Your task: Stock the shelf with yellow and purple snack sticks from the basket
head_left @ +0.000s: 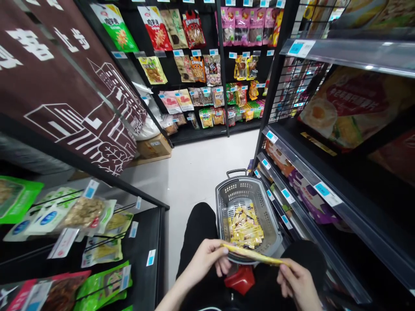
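My left hand [207, 258] pinches one end of a long, thin yellow snack packet [251, 253]. The packet's other end is between the thumb and fingers of my right hand [296, 278], so it stretches across in front of my lap. Just beyond it, a grey shopping basket [223, 216] stands on the floor, its handle at the far end. Inside lies a pile of similar yellow packets [244, 226]. Below the held packet, a red object [240, 280] shows between my legs; its kind I cannot make out.
Close on the right runs a shelf unit [311, 185] with price tags and boxed or bagged goods. At left, bagged snacks [81, 211] hang on hooks beside a brown printed banner [81, 95]. A cardboard box [154, 148] sits on the floor. Racks of snack bags [196, 69] stand ahead.
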Demonstrator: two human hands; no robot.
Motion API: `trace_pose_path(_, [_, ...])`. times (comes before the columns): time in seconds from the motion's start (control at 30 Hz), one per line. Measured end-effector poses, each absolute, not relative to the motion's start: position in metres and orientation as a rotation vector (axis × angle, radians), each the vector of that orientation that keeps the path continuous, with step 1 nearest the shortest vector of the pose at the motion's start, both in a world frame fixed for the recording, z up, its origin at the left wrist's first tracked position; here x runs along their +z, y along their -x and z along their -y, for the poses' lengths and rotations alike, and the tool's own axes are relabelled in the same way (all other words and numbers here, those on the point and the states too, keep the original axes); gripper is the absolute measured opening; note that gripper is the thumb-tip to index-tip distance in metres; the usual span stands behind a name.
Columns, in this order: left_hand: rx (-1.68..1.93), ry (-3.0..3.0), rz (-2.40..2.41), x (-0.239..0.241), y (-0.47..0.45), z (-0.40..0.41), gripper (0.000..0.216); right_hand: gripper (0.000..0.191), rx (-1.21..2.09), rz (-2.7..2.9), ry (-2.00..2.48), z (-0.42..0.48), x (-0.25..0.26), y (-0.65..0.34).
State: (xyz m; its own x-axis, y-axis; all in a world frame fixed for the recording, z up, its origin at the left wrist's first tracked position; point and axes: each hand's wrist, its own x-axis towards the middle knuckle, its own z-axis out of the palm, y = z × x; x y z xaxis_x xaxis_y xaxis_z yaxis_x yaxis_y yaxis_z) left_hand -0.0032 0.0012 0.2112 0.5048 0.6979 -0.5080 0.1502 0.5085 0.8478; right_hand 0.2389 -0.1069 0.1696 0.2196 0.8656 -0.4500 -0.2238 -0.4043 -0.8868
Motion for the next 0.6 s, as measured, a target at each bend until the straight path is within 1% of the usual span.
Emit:
trace_pose_path(0.07, [0.402,-1.215,-1.100,0.211,0.003,-0.002,0.042,0.044,1.263,0.745,1.643,0.102,0.170,-0.240])
trace_pose_path(0.13, [0.396,-1.327,-1.130,0.211,0.002,-0.001,0.045,0.045,1.205,0.815,1.694,0.098,0.175,-0.243])
trace_pose_path(0.3, [0.424,-1.192,-1.106,0.196,-0.008,-0.004,0.054,0.049,1.165,0.858,1.719,0.089,0.185,-0.247])
trace_pose_path(0.4, [0.389,-1.222,-1.119,0.175,-0.012,-0.009,0.060,0.054,1.186,0.881,1.678,0.080,0.164,-0.245])
trace_pose_path(0.47, [0.317,-1.407,-1.196,0.157,-0.007,-0.013,0.062,0.057,1.181,0.974,1.689,0.072,0.139,-0.247])
trace_pose_path(0.53, [0.193,-1.688,-1.375,0.141,0.003,-0.020,0.055,0.056,1.071,1.115,1.869,0.061,0.118,-0.256])
trace_pose_path(0.6, [0.050,-1.854,-1.502,0.127,0.017,-0.029,0.044,0.051,0.884,1.276,2.049,0.046,0.115,-0.274])
